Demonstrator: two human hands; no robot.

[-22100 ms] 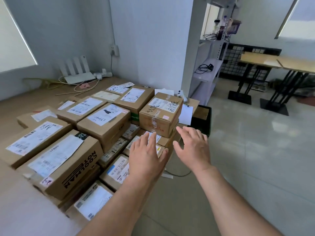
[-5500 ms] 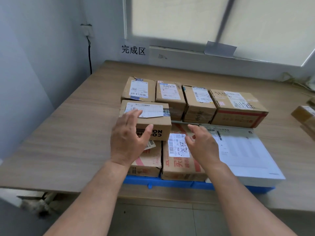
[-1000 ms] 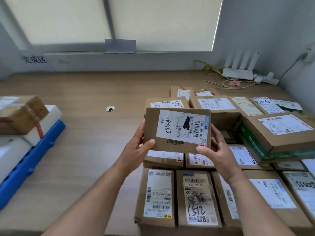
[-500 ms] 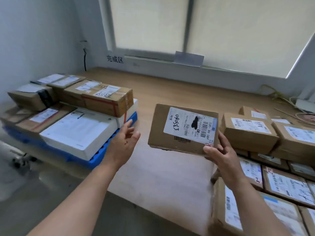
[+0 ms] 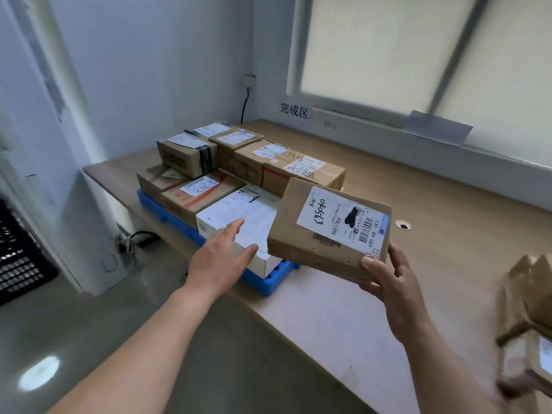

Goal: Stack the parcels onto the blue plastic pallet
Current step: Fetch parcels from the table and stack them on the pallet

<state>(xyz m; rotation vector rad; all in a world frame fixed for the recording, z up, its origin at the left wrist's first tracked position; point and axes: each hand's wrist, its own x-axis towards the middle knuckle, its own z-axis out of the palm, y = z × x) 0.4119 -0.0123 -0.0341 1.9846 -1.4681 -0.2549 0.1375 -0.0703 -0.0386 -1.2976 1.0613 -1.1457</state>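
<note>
Fingers (image 5: pixel 400 264) of the right hand (image 5: pixel 391 282) curl round one corner of a brown parcel (image 5: pixel 325 234), held tilted over the blue pallet's (image 5: pixel 276 279) near end by the tabletop's (image 5: pixel 448 204) front edge. The left hand (image 5: pixel 221 258) hovers flat and empty above a white box (image 5: pixel 227 213). Such a corner grip may let the parcel twist free and drop floorward.

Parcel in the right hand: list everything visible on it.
Flat brown cardboard parcel. White shipping label on top: barcodes, handwritten black digits, a blacked-out patch; another barcode printed near the front edge. It hangs tilted in the air over the table, beside the near end of the blue pallet. Only the right hand grips it, at the near right corner, thumb on the front side. The left hand is open, clear of it.
</note>
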